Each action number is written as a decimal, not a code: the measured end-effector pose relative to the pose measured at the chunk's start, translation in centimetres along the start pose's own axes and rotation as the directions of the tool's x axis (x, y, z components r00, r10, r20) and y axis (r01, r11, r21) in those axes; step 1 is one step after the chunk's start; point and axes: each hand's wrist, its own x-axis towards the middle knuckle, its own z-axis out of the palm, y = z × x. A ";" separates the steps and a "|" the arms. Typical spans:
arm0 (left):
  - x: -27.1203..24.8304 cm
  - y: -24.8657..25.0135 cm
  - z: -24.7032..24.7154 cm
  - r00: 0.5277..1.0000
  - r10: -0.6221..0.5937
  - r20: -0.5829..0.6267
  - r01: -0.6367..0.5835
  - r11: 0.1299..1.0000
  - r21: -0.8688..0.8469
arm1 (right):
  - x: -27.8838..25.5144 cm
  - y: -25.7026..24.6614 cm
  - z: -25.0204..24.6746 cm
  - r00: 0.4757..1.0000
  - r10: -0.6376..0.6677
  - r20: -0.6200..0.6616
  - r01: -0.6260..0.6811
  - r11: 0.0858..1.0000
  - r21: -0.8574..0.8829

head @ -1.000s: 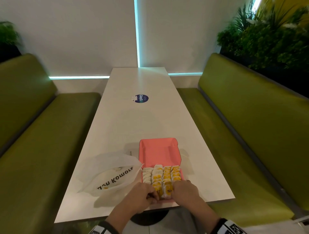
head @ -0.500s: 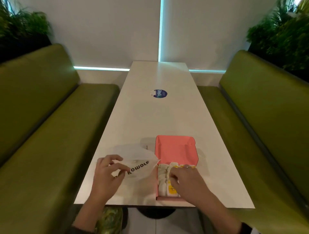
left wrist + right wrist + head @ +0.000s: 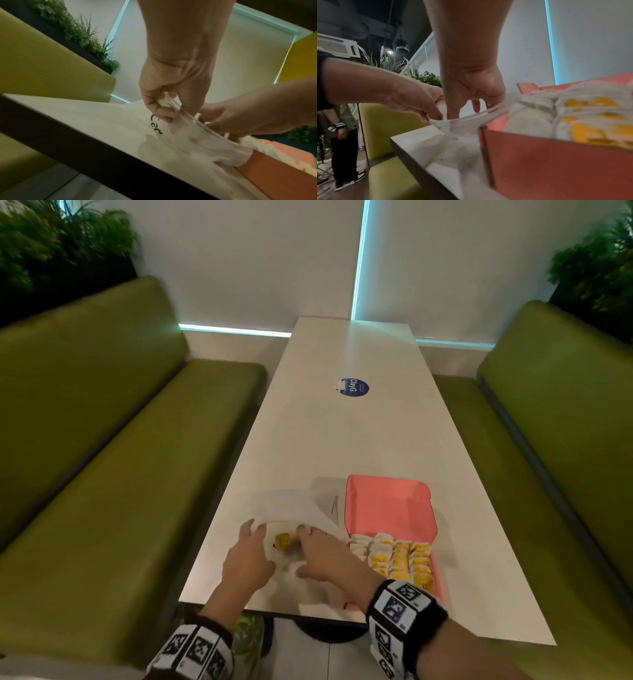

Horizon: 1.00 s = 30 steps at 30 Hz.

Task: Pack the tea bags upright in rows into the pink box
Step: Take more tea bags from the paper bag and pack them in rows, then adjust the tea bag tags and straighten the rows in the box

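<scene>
Head view: a pink box (image 3: 390, 508) lies open near the near edge of a long white table (image 3: 349, 440), its lid folded back toward the far side. Tea bags (image 3: 399, 559) with yellow labels stand upright in rows across the near half of the box. Just left of the box, touching its wall, lies a translucent white plastic bag (image 3: 294, 508) with dark lettering, and a single yellow tea bag (image 3: 283, 541) shows at its mouth between the two hands. The left hand (image 3: 247, 559) pinches the bag's rim between thumb and curled fingers, as the left wrist view makes plain. The right hand (image 3: 325, 556) reaches across from the box side with its fingers pointing down into the bag's mouth; whether they grip anything cannot be told. Both hands are close together over the bag. A round blue sticker (image 3: 352, 387) sits farther along the table, and green benches (image 3: 120, 457) flank it.
</scene>
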 end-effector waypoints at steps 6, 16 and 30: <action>-1.1 1.1 -0.3 0.993 0.103 0.058 -0.096 0.989 -0.115 | 1.5 -2.3 1.4 0.999 -0.048 -0.023 0.046 0.995 -0.086; -1.7 2.4 -3.8 0.994 0.087 0.071 -0.082 0.994 -0.079 | 3.1 -1.7 -2.1 0.957 0.283 0.061 -0.289 0.947 0.144; -2.0 1.9 -3.9 0.931 -0.160 -0.329 0.161 0.987 -0.023 | 5.0 -0.6 1.5 0.975 0.173 0.136 -0.199 0.957 0.210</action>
